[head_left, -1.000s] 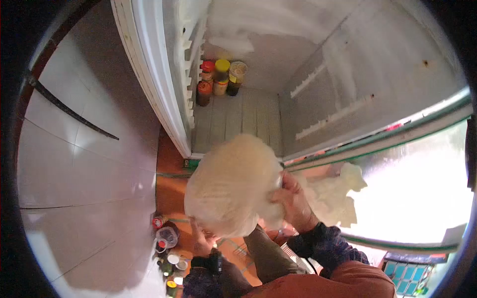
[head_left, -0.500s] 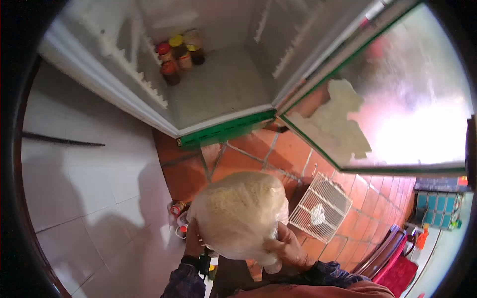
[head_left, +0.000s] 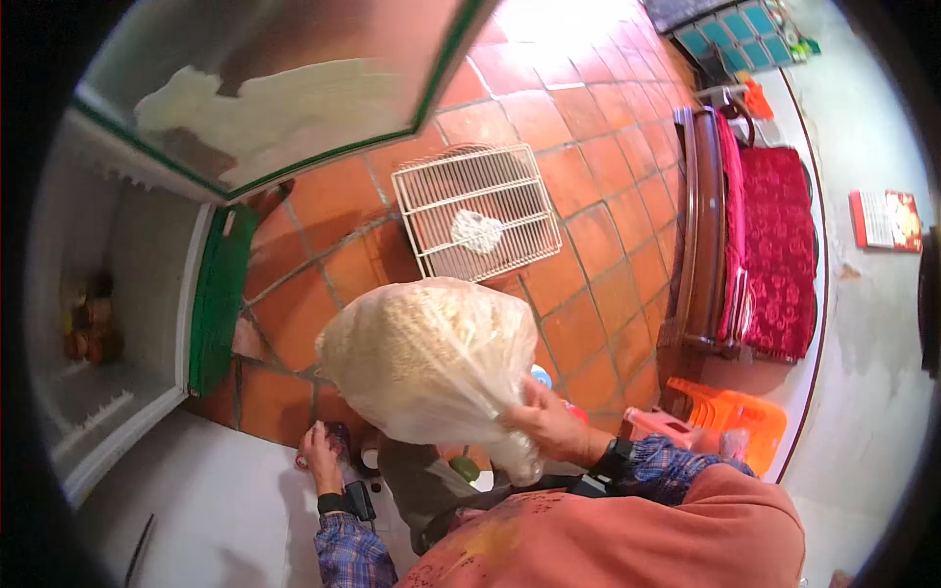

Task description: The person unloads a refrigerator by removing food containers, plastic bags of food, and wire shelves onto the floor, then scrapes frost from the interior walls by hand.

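A large clear plastic bag (head_left: 421, 353) full of pale, stringy contents hangs in front of my body. My right hand (head_left: 551, 423) is closed round its twisted neck, at the bag's lower right. My left hand (head_left: 321, 457) is off the bag, below and left of it, beside a dark jar or bottle (head_left: 338, 441) on the floor. Its fingers are apart, and no held thing shows in it.
The cabinet (head_left: 127, 245) with jars (head_left: 93, 323) inside stands at left, its glass door (head_left: 284, 98) open. A white wire rack (head_left: 477, 211) with a crumpled white thing lies on the tiles. At right are a red-cushioned bench (head_left: 779, 250) and an orange plastic stool (head_left: 755, 421).
The view has swung right, away from the cabinet, and its interior now lies at the left edge. My left hand has let go of the bag and moved left; my right hand still holds the neck.
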`<state>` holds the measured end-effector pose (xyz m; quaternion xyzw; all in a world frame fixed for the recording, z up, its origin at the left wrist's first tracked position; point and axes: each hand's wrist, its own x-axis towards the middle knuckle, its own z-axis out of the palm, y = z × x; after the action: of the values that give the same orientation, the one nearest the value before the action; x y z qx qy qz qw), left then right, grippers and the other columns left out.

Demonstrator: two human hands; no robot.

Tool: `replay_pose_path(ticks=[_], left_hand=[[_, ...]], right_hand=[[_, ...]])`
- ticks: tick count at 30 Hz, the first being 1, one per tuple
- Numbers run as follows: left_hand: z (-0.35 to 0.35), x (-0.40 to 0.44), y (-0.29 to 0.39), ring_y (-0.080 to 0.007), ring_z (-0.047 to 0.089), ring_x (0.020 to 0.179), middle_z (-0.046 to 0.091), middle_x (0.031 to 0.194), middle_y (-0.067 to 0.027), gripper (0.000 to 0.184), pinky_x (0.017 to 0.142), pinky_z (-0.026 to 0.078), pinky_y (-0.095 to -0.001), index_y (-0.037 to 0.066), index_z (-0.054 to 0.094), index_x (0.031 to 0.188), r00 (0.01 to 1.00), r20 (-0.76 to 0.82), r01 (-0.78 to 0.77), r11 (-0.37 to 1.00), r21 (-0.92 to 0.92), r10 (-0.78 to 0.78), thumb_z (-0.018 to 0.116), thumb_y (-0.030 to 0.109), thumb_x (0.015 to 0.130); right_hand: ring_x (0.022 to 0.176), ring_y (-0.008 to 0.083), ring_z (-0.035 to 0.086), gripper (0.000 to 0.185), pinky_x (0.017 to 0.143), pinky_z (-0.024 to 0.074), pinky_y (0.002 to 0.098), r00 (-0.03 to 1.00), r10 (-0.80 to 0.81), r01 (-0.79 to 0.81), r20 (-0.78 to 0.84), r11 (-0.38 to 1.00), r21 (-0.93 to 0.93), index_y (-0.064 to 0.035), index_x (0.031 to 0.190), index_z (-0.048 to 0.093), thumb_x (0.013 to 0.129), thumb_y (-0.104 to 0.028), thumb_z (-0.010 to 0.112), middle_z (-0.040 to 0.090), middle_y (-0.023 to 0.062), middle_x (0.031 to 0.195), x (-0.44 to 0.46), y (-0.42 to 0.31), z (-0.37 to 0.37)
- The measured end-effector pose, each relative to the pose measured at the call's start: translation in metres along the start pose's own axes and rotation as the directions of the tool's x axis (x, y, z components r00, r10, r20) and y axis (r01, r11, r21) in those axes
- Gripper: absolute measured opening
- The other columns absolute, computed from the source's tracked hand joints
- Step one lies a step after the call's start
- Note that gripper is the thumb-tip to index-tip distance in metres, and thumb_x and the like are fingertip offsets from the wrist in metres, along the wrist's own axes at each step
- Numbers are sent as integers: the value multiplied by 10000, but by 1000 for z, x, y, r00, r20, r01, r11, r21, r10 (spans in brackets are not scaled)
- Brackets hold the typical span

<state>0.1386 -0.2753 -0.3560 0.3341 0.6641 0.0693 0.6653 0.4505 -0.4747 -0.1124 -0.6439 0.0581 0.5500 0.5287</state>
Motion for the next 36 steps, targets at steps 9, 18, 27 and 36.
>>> replay_pose_path(ticks=[9, 18, 27, 36], left_hand=[[67, -10, -11, -114, 530, 814, 583, 951, -9, 347, 649, 467, -278, 54, 587, 1090, 993, 116, -58, 843, 535, -6, 577, 347, 903], [112, -7, 19, -155, 582, 880, 634, 939, -70, 258, 805, 465, -288, -4, 608, 1013, 943, 315, -304, 654, 693, 105, 605, 225, 892], [106, 23, 57, -126, 565, 807, 624, 863, -40, 189, 750, 471, -278, 2, 615, 930, 942, 335, -318, 357, 878, 16, 627, 182, 873], [165, 31, 88, -57, 502, 714, 571, 813, 22, 145, 614, 414, -209, 48, 596, 969, 967, 243, -199, 356, 913, -83, 610, 164, 883]], right_hand=[[956, 216, 604, 470, 837, 493, 341, 878, -32, 86, -477, 992, 92, -3, 1200, 499, 734, 26, 549, 611, 114, 1105, -19, 46, -219], [737, 309, 637, 348, 633, 536, 482, 626, 115, 242, -771, 912, 332, 76, 1131, 517, 842, -118, 513, 625, 180, 946, 25, 185, -452], [708, 256, 647, 224, 570, 532, 410, 356, 201, 514, -913, 774, 370, 2, 966, 601, 848, -181, 553, 638, 131, 837, -16, 283, -551], [781, 305, 649, 317, 643, 531, 457, 254, 36, -101, -967, 995, 11, 46, 996, 602, 818, -213, 638, 633, 160, 927, 24, 440, -584]])
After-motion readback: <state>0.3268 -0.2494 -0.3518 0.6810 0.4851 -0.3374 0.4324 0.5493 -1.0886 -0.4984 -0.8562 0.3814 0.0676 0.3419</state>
